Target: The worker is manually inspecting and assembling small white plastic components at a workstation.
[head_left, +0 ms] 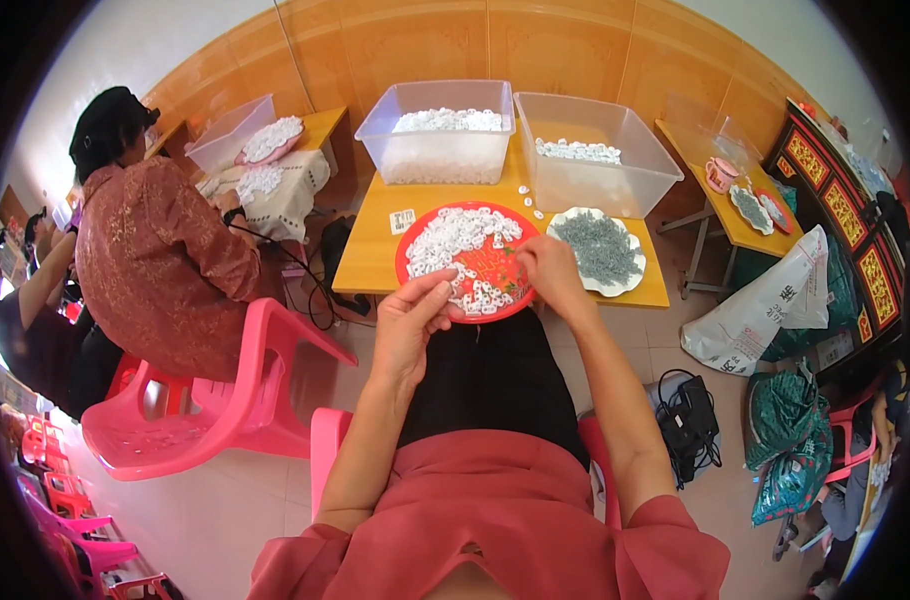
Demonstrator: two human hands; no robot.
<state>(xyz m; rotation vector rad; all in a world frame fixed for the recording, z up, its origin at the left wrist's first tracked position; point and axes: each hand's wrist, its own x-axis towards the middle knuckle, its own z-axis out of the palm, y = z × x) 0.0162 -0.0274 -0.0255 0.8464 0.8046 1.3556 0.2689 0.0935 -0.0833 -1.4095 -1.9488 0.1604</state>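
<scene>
A round red tray [487, 265] with a printed pattern lies at the table's front edge, heaped with small white plastic pieces [455, 232]. Over its near left rim, my left hand [412, 318] is closed with thumb and fingertips pressed together; anything between them is too small to make out. At the right rim of the tray, the fingers of my right hand [552, 272] point down, bunched in a pinch, and their tips are partly hidden. Right beside that hand is a white scalloped plate [609, 289] full of small grey metal-looking pieces [599, 248].
Behind the tray stand two clear plastic bins, the left [435, 160] and right [605, 180], both with white pieces. A small white card [402, 221] lies left. A co-worker [160, 250] sits left by a pink chair [215, 420]. Sacks [765, 310] and a black bag [687, 425] are on the floor right.
</scene>
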